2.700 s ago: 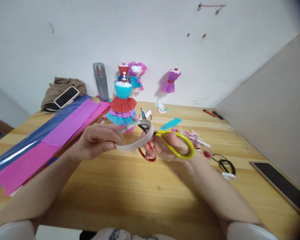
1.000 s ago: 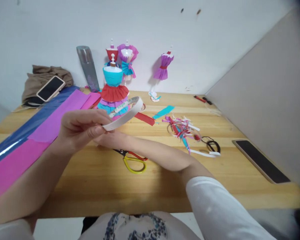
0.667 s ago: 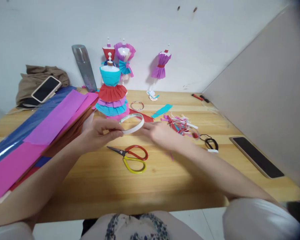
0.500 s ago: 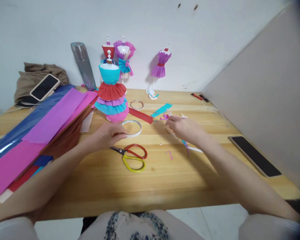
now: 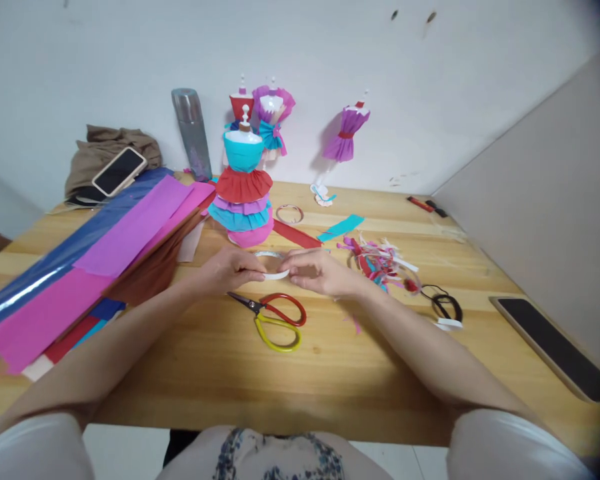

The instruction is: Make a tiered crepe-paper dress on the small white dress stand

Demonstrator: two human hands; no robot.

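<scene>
A thin roll of white tape [image 5: 276,275] is held between my two hands above the table. My left hand [image 5: 233,270] pinches its left side, and the fingers of my right hand [image 5: 317,270] are closed on its right side. Just below lie scissors [image 5: 260,308] with one red and one yellow handle, blades pointing left. Behind the hands stands a small dress form [image 5: 240,183] in a tiered paper dress of turquoise, red, purple and pink. A red paper strip [image 5: 297,235] and a turquoise strip [image 5: 341,228] lie behind my right hand.
Paper scraps [image 5: 377,260] are heaped on the right, near a black ring-shaped item [image 5: 447,308] and a dark phone-like slab [image 5: 555,347]. Coloured paper sheets [image 5: 130,227] spread along the left. A bottle [image 5: 193,133], other dress forms [image 5: 347,133] and a phone [image 5: 120,171] stand or lie farther back.
My right hand has moved left from the paper scraps to the tape roll and taken hold of it. The left hand still grips the roll. The view has shifted, so objects appear farther right.
</scene>
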